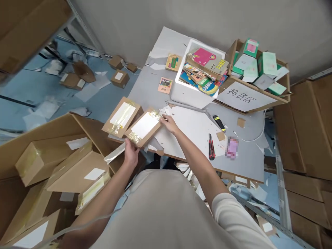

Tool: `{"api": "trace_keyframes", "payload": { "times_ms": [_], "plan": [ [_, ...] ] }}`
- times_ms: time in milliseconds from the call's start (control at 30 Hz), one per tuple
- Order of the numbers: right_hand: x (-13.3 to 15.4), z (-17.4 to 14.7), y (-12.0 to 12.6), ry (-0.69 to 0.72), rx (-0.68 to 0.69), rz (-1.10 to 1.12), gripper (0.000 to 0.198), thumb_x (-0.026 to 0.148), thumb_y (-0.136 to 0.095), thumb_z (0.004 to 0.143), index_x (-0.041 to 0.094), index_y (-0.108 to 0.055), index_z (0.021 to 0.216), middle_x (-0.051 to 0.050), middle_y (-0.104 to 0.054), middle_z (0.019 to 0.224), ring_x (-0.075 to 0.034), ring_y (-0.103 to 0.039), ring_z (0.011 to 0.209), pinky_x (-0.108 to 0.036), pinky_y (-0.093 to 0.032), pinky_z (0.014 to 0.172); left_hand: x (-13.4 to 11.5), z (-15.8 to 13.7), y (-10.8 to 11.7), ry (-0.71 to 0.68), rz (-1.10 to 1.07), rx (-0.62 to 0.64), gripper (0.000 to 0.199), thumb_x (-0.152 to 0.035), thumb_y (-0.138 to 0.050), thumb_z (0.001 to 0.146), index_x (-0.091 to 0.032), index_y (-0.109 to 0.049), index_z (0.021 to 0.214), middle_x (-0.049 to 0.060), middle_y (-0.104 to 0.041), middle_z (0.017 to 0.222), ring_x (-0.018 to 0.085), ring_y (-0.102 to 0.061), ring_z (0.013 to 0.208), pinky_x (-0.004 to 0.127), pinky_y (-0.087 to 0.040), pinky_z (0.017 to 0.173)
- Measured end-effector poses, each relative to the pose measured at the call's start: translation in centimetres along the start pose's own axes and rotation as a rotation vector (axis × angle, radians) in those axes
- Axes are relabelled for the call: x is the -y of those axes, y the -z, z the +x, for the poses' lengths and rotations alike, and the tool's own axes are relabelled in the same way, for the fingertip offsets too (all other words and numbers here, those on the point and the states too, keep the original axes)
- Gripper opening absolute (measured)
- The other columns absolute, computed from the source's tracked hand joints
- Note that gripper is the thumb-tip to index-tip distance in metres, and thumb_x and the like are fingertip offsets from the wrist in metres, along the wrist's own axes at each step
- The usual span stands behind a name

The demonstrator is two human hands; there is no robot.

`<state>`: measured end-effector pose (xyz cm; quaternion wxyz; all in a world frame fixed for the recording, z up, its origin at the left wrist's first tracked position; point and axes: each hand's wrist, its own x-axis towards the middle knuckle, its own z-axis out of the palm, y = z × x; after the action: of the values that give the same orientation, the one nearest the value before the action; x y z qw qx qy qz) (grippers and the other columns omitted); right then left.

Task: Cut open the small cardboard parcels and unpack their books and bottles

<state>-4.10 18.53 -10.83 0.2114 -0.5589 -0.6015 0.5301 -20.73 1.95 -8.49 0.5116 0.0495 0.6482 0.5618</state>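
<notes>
Between my two hands is a small taped cardboard box (144, 126) with a white label on top, over the table's left front edge. My left hand (131, 153) grips its near lower corner from below. My right hand (169, 123) is closed on its far right end, thumb and fingers at the edge. Just left of it, and touching or nearly so, lies a second cardboard box (122, 117), also labelled and wrapped in shiny tape. The undersides of both boxes are hidden.
A white foam bin (192, 95) full of books and an open carton (278, 98) of green boxes stand at the back. A red utility knife (211, 147) and a black-yellow cutter (219, 123) lie on the table (249, 166). At left, a big carton (85, 129) holds several parcels.
</notes>
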Motion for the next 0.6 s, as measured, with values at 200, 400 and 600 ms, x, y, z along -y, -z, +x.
{"api": "trace_keyframes", "payload": {
  "times_ms": [200,400,600],
  "plan": [
    [-5.1,-9.5,5.2,0.014,-0.371,0.175,0.05,0.054,-0.061,0.079,0.017,-0.066,0.111,-0.01,-0.061,0.116,-0.021,-0.058,0.104,-0.037,-0.045,0.097,1.6,1.9,-2.8,-0.117,0.176,0.246,0.07,-0.07,-0.044,0.083,-0.031,-0.043,0.141,0.001,-0.034,0.155,0.025,-0.03,0.142,0.04,-0.037,0.111],
    [-10.3,-19.4,7.5,-0.076,-0.717,0.224,0.054,0.049,-0.063,0.077,0.014,-0.059,0.117,-0.014,-0.06,0.115,-0.02,-0.057,0.094,-0.041,-0.049,0.091,4.8,1.3,-9.1,-0.175,0.455,0.641,0.082,-0.068,-0.045,0.084,-0.02,-0.033,0.148,0.007,-0.03,0.156,0.026,-0.024,0.145,0.037,-0.023,0.119],
    [-13.9,-22.5,8.2,-0.119,-0.684,0.296,0.061,0.043,-0.066,0.073,0.021,-0.053,0.128,-0.012,-0.05,0.125,-0.018,-0.055,0.096,-0.041,-0.05,0.094,7.7,1.7,-11.3,-0.27,0.776,0.81,0.101,-0.054,-0.064,0.077,-0.021,-0.008,0.154,0.01,-0.019,0.16,0.029,-0.027,0.144,0.04,-0.027,0.116]
  ]
}}
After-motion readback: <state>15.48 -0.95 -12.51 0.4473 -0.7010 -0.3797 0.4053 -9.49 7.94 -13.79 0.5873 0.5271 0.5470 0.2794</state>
